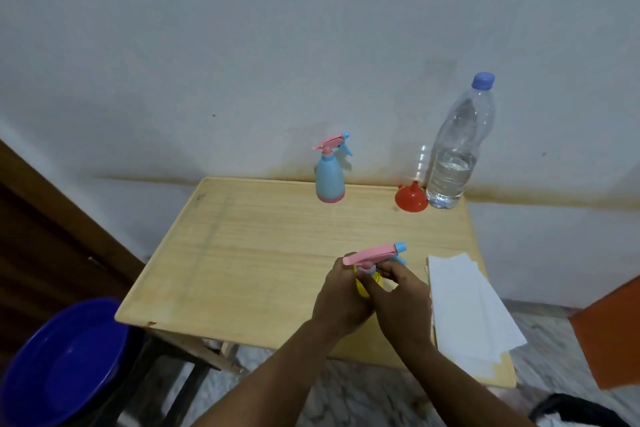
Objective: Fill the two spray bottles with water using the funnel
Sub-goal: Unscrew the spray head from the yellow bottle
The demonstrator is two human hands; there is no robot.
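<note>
A yellow spray bottle point(364, 287) with a pink and blue spray head point(374, 254) stands near the table's front. My left hand point(341, 298) grips its body, which is mostly hidden. My right hand point(401, 291) pinches the collar under the spray head. A blue spray bottle point(329, 178) with a pink head stands at the table's back edge. A red funnel point(411, 197) lies mouth down at the back right, beside a clear water bottle point(453, 156) with a blue cap, partly filled.
The wooden table point(249, 253) stands against a white wall. White paper sheets point(467, 308) lie along its right side. A blue basin point(65, 364) sits low at the left, an orange object point(609, 333) at the right edge.
</note>
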